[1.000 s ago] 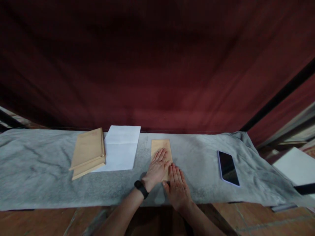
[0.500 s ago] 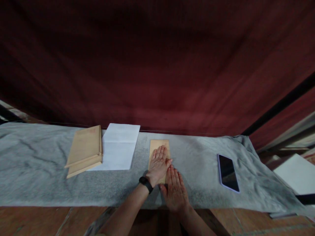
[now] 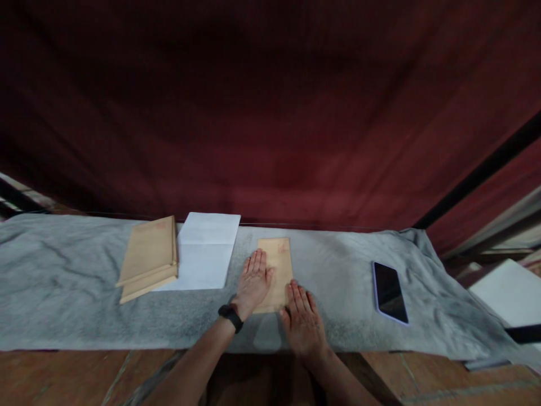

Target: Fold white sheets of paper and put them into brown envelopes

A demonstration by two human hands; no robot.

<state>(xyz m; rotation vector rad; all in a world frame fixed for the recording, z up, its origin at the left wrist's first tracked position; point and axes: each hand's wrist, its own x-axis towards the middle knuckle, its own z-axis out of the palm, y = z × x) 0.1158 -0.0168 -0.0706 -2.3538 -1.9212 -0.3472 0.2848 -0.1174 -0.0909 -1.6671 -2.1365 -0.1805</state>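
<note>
A brown paper envelope (image 3: 279, 276) with a small red print near its top right lies flat on the grey cloth, straight in front of me. My left hand (image 3: 254, 279), with a black band on its wrist, rests flat along the envelope's left side, fingers stretched out. At the envelope's lower right edge lies my right hand (image 3: 303, 318), also flat, its fingertips touching the corner area. Neither hand grips anything. The left hand covers part of the envelope's left edge.
Left of me, several brown envelopes (image 3: 147, 251) are stacked, overlapping creased white paper sheets (image 3: 207, 254). A phone (image 3: 389, 293) in a lilac case lies to the right. The grey cloth (image 3: 338, 270) covers the bench; a dark red curtain (image 3: 270, 141) hangs behind it.
My left hand has slid left across the envelope, uncovering its middle and the red print. My right hand has shifted only slightly and stays by the lower right edge.
</note>
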